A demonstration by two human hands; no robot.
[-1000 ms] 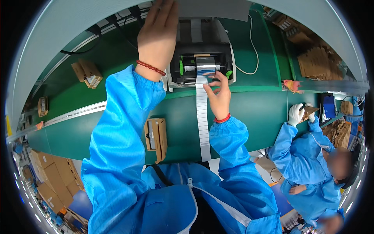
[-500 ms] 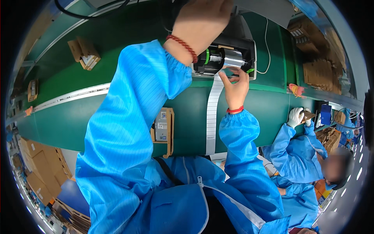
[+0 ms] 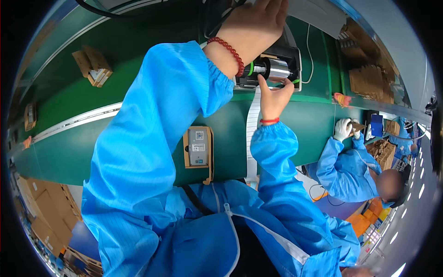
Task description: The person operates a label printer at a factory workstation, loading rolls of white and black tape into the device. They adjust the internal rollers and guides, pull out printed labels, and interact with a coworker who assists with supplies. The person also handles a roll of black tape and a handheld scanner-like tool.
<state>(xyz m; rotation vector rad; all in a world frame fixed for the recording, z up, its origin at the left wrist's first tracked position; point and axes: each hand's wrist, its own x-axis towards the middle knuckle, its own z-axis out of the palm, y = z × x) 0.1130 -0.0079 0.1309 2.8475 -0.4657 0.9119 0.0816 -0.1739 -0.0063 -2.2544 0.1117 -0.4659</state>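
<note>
Right hand [image 3: 275, 100]'s up at the open label printer [image 3: 296, 57], thumb and fingers spread apart right by the silvery roll [image 3: 279, 69] inside. Left hand [image 3: 253, 27]'s over the printer's left side, fingertips hidden, so I honestly can't tell if it's gripping anything. White label strip [image 3: 252, 134] trails from the printer across the green bench [image 3: 228, 134].

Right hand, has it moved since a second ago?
Yes: against the open printer, the right hand has moved forward; its thumb, then just outside the front edge, now reaches past it.
</note>
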